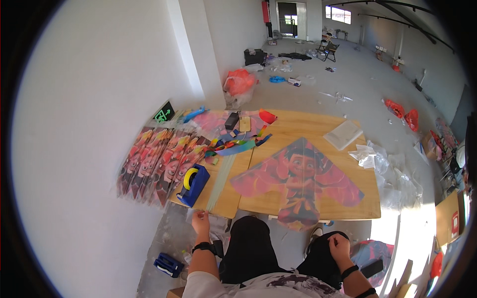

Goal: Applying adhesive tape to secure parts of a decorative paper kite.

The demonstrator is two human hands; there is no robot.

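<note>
My left hand (200,223) is at the table's front edge, its fingers drawn together; what they hold, if anything, is too small to make out. Just above it stand a blue tape dispenser (197,186) with a yellow roll and a bundle of thin pale strips (221,183). My right hand (339,247) rests loosely curled on my right knee, nothing visible in it. A kite (301,181) printed with a cartoon figure lies flat before me, its tail end hanging over the front edge. Several folded printed kites (161,161) in clear sleeves lie at the left.
On the wooden table (278,124) are a phone (245,124), a black box (232,120), colourful ribbons (238,147) and a clear plastic tray (343,134). Plastic wrapping (397,179) hangs at the right. Another blue dispenser (169,265) lies on the floor; a white wall borders the left.
</note>
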